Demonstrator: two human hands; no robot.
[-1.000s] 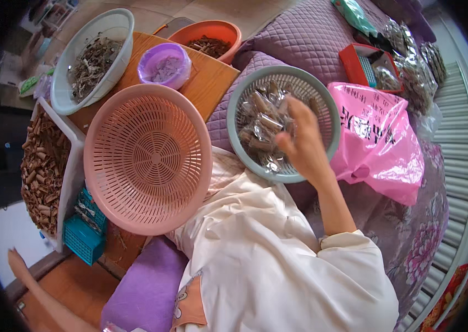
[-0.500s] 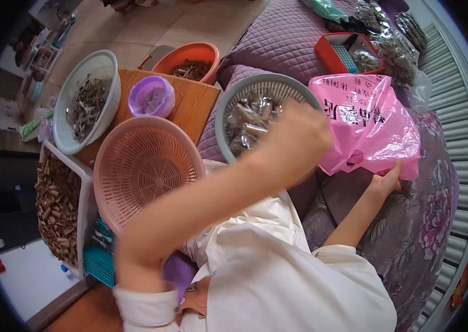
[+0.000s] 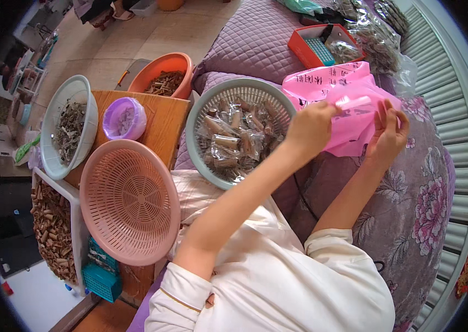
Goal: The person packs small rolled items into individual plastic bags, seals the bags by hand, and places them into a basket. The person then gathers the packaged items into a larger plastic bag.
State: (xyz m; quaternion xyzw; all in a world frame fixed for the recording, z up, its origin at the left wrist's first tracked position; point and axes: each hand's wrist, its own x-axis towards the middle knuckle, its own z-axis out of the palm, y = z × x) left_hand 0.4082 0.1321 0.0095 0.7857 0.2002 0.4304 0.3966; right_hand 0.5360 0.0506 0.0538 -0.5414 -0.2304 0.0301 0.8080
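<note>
A pink plastic bag (image 3: 350, 130) with dark lettering lies on the flowered cover to my right, its near part lifted. My left hand (image 3: 312, 128) reaches across in front of me, its fingers closed on the bag's upper film. Opposite it, my right hand (image 3: 387, 133) pinches the bag's right edge, fingers pointing up. What the bag holds, if anything, cannot be made out. Just left of my left hand sits a grey-green basket (image 3: 196, 141) filled with small clear packets (image 3: 225, 141) of brown, stick-like pieces.
On the wooden table (image 3: 170, 119) are a pink basket (image 3: 140, 199), a purple-lined tub (image 3: 128, 130), and a pale bowl of dried scraps (image 3: 81, 113). Nearby stand an orange basin (image 3: 181, 69), a white box of brown pieces (image 3: 79, 221), teal baskets (image 3: 101, 283) and a red box (image 3: 300, 47).
My left hand has come down onto the pink bag, and my right hand has risen along its edge. The bag's near part is now lifted and gathered. The whole view has shifted slightly.
</note>
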